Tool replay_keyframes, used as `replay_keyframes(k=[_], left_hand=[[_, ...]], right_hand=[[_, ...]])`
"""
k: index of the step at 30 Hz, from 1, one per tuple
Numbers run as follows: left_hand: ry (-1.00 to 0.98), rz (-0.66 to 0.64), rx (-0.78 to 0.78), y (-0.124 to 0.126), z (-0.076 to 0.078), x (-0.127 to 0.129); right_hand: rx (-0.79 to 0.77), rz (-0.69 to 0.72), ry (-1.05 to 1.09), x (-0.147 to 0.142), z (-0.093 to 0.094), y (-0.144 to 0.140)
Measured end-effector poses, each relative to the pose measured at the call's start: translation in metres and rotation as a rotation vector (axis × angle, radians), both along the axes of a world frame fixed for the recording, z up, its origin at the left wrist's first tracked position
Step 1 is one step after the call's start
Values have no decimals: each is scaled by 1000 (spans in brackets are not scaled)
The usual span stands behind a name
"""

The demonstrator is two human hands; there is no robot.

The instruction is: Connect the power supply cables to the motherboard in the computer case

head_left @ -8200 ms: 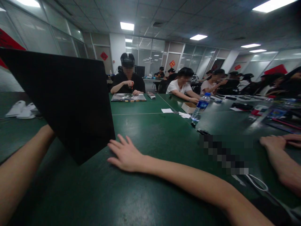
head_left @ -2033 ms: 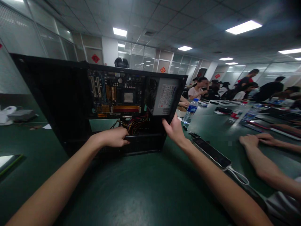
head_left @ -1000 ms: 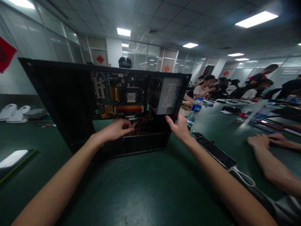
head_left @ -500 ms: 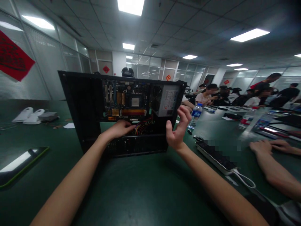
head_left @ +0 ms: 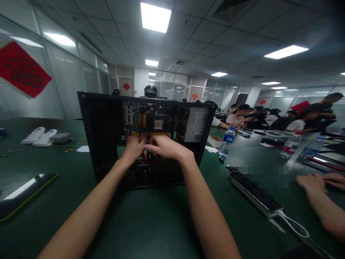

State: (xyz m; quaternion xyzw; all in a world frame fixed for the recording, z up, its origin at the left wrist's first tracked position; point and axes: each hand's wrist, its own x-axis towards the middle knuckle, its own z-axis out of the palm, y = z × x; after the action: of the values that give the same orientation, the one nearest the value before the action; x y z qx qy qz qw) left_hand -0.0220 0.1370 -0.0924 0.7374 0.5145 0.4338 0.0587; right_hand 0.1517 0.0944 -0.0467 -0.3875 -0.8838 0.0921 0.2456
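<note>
An opened black computer case stands upright on the table, its inside facing me. In it are a motherboard and, at the right, a power supply with a fan. My left hand and my right hand meet at the lower edge of the motherboard, by the gold-coloured slots. Both have their fingers drawn together, the fingertips almost touching. Red and dark wires show just beneath them. Whatever is between the fingers is hidden by the hands.
On the green table lie a tablet-like panel at left and a phone with a white cable at right. A water bottle stands behind the phone. Another person's hand rests at far right.
My right hand has moved left from the case's right side, where it was raised and open, to beside my left hand. My left hand has shifted slightly left relative to the motherboard.
</note>
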Motion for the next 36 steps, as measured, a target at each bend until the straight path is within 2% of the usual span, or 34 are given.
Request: replay_keyframes(k=[3, 8, 10, 12, 15, 19, 22, 26, 30, 33, 36], left_hand=[[-238, 69, 187, -18, 19, 2], [-447, -23, 517, -56, 70, 19], [-473, -44, 614, -72, 85, 24], [-399, -23, 644, -86, 93, 23], [-185, -138, 511, -96, 100, 11], [44, -491, 227, -100, 109, -9], [134, -672, 73, -104, 112, -12], [70, -783, -9, -108, 105, -3], [196, -885, -174, -106, 102, -1], [291, -865, -247, -104, 103, -6], [337, -833, -335, -99, 102, -12]], right_hand=[[16, 60, 34, 15, 1, -2], [27, 241, 83, 14, 12, -21], [-35, 308, 70, 5, 18, -30], [-143, 366, 104, -1, 21, -36], [-240, 402, 271, 3, 24, -39], [-262, 405, 584, 22, 30, -44], [-238, 419, 699, 31, 35, -55], [-258, 455, 617, 30, 38, -66], [-293, 523, 468, 21, 35, -64], [-364, 587, 355, 16, 32, -59], [-445, 569, 295, 12, 30, -56]])
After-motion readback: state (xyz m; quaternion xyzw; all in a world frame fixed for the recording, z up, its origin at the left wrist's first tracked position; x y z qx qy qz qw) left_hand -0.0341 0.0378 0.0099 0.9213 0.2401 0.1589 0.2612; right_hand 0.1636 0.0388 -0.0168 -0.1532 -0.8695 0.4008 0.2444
